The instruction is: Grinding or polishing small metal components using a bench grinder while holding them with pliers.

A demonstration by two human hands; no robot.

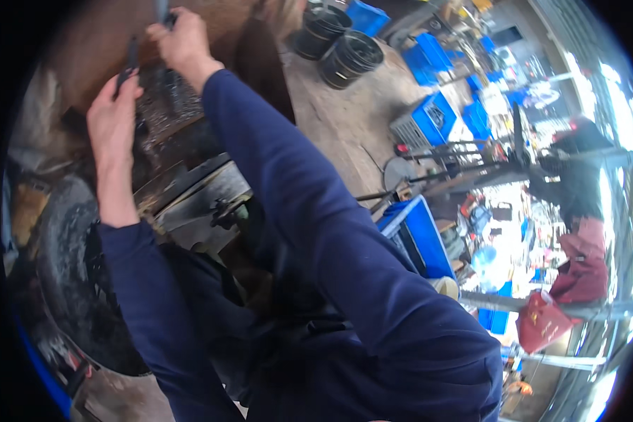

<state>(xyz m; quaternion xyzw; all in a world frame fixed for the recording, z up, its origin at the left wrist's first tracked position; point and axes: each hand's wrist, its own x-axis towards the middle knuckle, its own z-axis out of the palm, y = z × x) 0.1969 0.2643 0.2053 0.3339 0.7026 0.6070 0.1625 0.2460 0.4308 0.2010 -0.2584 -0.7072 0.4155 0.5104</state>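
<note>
Both my arms, in dark blue sleeves, reach to the upper left. My left hand (112, 116) is closed on a thin dark piece (128, 69) that points upward; its kind cannot be made out. Up and to the right of it, my right hand (184, 43) is closed at the top edge, by a grey upright bar (162, 10). A small dark part shows at its fingers, but what it grips is mostly hidden. Beneath the hands lies a dark metal surface (172, 105) strewn with shiny bits.
A large round dark container (63, 246) stands left of my left forearm. Two black buckets (352, 58) and a blue-and-grey crate (429, 121) sit on the floor at the right. Closer in is a blue bin (429, 235). A red cone-shaped bag (541, 323) hangs far right.
</note>
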